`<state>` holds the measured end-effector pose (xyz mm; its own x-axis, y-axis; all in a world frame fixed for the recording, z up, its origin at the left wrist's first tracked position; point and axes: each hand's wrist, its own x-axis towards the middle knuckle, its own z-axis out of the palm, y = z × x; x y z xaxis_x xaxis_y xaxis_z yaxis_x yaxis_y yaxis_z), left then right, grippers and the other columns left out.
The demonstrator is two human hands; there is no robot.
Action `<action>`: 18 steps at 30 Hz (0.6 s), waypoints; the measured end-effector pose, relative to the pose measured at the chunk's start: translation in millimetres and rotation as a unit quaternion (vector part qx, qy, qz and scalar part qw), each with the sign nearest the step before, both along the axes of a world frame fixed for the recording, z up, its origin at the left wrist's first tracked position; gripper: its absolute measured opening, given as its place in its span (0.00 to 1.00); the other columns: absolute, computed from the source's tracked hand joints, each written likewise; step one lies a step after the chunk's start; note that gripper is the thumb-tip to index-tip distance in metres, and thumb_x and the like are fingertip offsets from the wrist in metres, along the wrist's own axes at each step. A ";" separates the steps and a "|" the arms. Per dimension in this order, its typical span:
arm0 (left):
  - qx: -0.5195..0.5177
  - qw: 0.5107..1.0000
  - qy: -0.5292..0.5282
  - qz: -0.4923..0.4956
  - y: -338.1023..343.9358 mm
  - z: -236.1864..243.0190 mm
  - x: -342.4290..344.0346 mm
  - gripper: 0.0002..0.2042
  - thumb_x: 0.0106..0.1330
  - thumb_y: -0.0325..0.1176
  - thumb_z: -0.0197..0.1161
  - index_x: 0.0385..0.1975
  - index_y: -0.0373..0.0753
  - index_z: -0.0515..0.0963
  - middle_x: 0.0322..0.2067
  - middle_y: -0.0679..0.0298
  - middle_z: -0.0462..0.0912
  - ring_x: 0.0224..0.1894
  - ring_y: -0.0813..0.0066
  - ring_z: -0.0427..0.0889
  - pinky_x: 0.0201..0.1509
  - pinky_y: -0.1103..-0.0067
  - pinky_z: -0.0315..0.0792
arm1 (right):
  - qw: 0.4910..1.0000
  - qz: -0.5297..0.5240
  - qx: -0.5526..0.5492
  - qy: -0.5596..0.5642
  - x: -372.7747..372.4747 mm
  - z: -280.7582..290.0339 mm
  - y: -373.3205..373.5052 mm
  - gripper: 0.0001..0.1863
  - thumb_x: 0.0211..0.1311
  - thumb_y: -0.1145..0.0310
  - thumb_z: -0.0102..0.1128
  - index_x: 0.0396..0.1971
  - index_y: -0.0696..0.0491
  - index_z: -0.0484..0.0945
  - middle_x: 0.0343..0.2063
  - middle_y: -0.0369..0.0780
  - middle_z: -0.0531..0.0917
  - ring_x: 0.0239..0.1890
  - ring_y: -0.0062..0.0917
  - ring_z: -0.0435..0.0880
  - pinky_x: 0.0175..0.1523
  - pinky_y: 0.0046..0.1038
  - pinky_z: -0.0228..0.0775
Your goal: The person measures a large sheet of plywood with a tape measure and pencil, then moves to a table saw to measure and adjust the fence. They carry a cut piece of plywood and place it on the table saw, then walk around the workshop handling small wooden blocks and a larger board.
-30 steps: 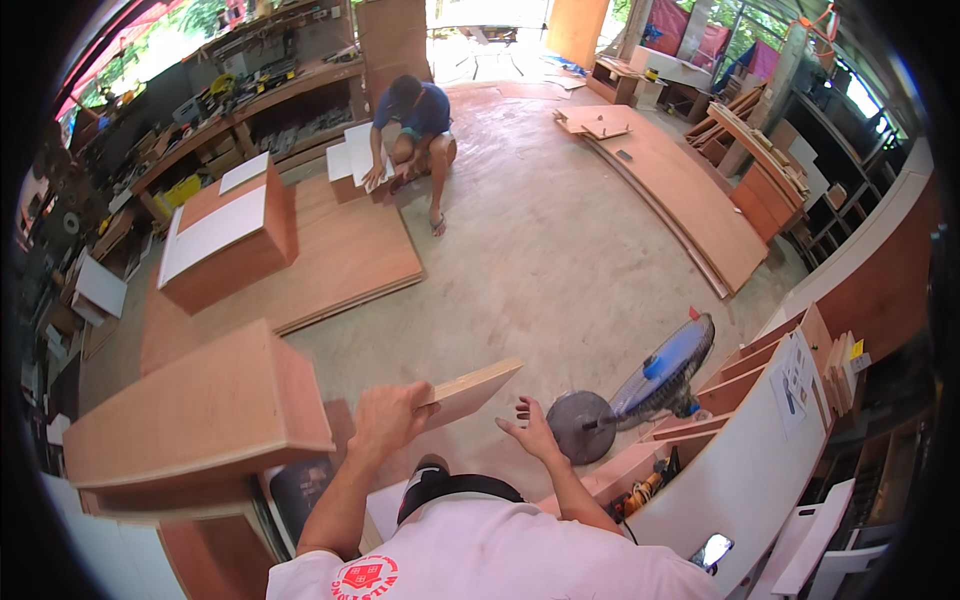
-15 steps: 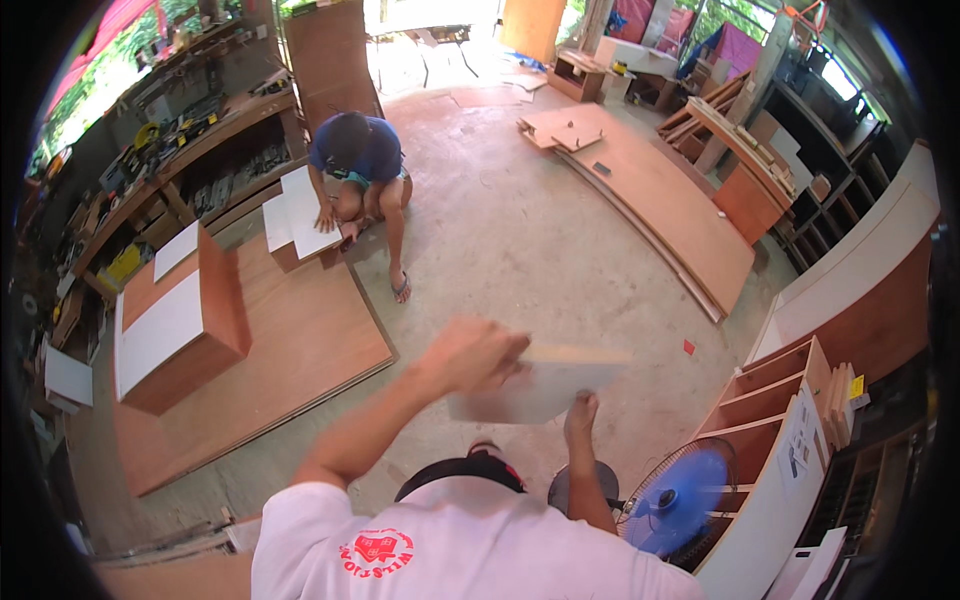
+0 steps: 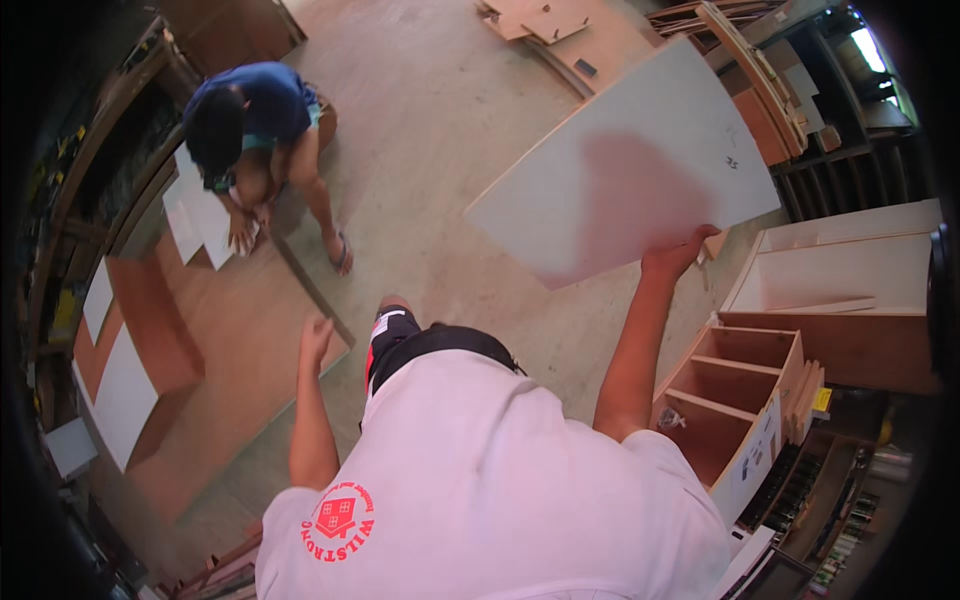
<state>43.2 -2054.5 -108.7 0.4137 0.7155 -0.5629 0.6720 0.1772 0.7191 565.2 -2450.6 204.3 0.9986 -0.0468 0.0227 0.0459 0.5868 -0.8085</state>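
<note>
My right hand (image 3: 680, 258) grips the near edge of a large white panel (image 3: 560, 200), close to its right corner. The panel is raised and tilted in front of me, its broad face toward me, with a reddish patch over its middle and small dark marks near its right side. My left hand (image 3: 315, 345) is lifted on the left, apart from the panel and holding nothing. Its fingers look loosely apart, slightly blurred.
At left a co-worker (image 3: 255, 125) crouches, hands on white boards (image 3: 200, 215) by a plywood sheet (image 3: 250, 340). A white-topped wooden box (image 3: 155, 320) stands there. At right are an open compartmented cabinet (image 3: 735, 365) and a white cabinet (image 3: 850, 270). More plywood (image 3: 610, 35) lies beyond.
The white panel has swung up and to the right, its broad face now showing. My left hand has let go and moved left. The view has turned, and the blue fan has left it.
</note>
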 end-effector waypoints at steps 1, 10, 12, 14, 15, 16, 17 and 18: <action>-0.140 0.987 0.058 0.043 2.5 9.5 -9.0 0.17 0.67 0.46 0.66 0.46 0.40 0.79 0.34 0.67 0.79 0.32 0.78 0.76 0.27 0.77 0.68 | 0.999 -0.013 0.020 0.049 29.4 1.7 17.3 0.44 0.72 0.32 0.44 0.76 0.49 0.54 0.74 0.37 0.60 0.75 0.33 0.57 0.77 0.39 0.51; 0.139 0.980 -0.125 -0.064 291.0 69.7 385.0 0.18 0.71 0.38 0.63 0.54 0.33 0.78 0.45 0.54 0.86 0.49 0.64 0.85 0.57 0.72 0.75 | 0.950 -0.036 0.148 0.271 271.4 3.6 254.7 0.53 0.62 0.19 0.34 0.78 0.41 0.48 0.78 0.35 0.48 0.78 0.39 0.45 0.76 0.60 0.35; 0.233 0.941 -0.232 -0.075 353.0 179.4 531.2 0.17 0.71 0.34 0.63 0.56 0.33 0.78 0.47 0.50 0.86 0.51 0.62 0.85 0.57 0.70 0.76 | 0.952 -0.038 0.147 0.264 311.2 0.7 309.2 0.54 0.62 0.18 0.31 0.79 0.41 0.46 0.79 0.35 0.46 0.79 0.39 0.43 0.76 0.60 0.35; 0.324 0.896 -0.269 -0.141 419.8 263.0 655.5 0.18 0.69 0.35 0.66 0.55 0.33 0.78 0.48 0.51 0.86 0.49 0.60 0.86 0.56 0.69 0.77 | 0.952 -0.002 0.192 0.239 357.6 9.1 366.4 0.54 0.62 0.18 0.30 0.78 0.41 0.47 0.79 0.34 0.47 0.79 0.39 0.44 0.76 0.60 0.35; 0.362 0.872 -0.278 -0.178 442.5 301.7 713.9 0.19 0.69 0.36 0.66 0.55 0.34 0.79 0.50 0.51 0.85 0.50 0.57 0.85 0.58 0.68 0.76 | 0.951 0.009 0.210 0.225 381.9 8.2 386.3 0.54 0.62 0.18 0.30 0.78 0.41 0.48 0.79 0.34 0.47 0.79 0.39 0.44 0.76 0.60 0.35; 0.398 0.845 -0.287 -0.212 460.0 330.2 769.7 0.19 0.68 0.38 0.67 0.54 0.35 0.79 0.51 0.51 0.84 0.52 0.55 0.83 0.60 0.67 0.74 | 0.957 -0.002 0.193 0.218 409.2 -0.9 402.2 0.53 0.62 0.18 0.30 0.78 0.41 0.49 0.78 0.35 0.49 0.78 0.39 0.45 0.75 0.60 0.36; 0.428 0.809 -0.304 -0.263 478.3 337.7 827.9 0.20 0.68 0.39 0.67 0.55 0.35 0.79 0.53 0.51 0.83 0.55 0.54 0.81 0.62 0.66 0.72 | 0.962 -0.011 0.175 0.210 438.1 -12.4 419.3 0.53 0.62 0.18 0.29 0.78 0.40 0.50 0.78 0.35 0.50 0.78 0.39 0.46 0.75 0.60 0.37; 0.459 0.774 -0.314 -0.303 499.0 339.4 876.4 0.21 0.69 0.41 0.67 0.56 0.36 0.78 0.54 0.50 0.82 0.58 0.53 0.79 0.65 0.65 0.70 | 0.959 -0.004 0.192 0.210 462.2 -15.0 443.9 0.53 0.62 0.17 0.29 0.78 0.40 0.51 0.78 0.35 0.51 0.78 0.40 0.47 0.75 0.60 0.38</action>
